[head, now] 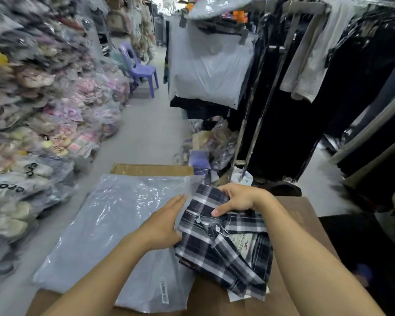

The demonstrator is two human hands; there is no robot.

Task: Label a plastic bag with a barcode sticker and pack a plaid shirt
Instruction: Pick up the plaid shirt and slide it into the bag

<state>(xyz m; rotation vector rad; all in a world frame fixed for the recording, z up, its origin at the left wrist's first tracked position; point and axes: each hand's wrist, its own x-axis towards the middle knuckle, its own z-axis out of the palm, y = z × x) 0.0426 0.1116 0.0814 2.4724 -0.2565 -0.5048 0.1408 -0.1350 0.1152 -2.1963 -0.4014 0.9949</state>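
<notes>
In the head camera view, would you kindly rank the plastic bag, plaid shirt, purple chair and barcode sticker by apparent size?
1. plastic bag
2. plaid shirt
3. purple chair, though farther away, so its true size is unsure
4. barcode sticker

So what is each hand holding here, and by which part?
The right hand grips the folded shirt at its far end. The left hand holds the bag at its opening edge beside the shirt.

Brown cardboard surface [292,215] under a flat grey plastic bag [105,224] and, beside it, a folded plaid shirt [224,254]
</notes>
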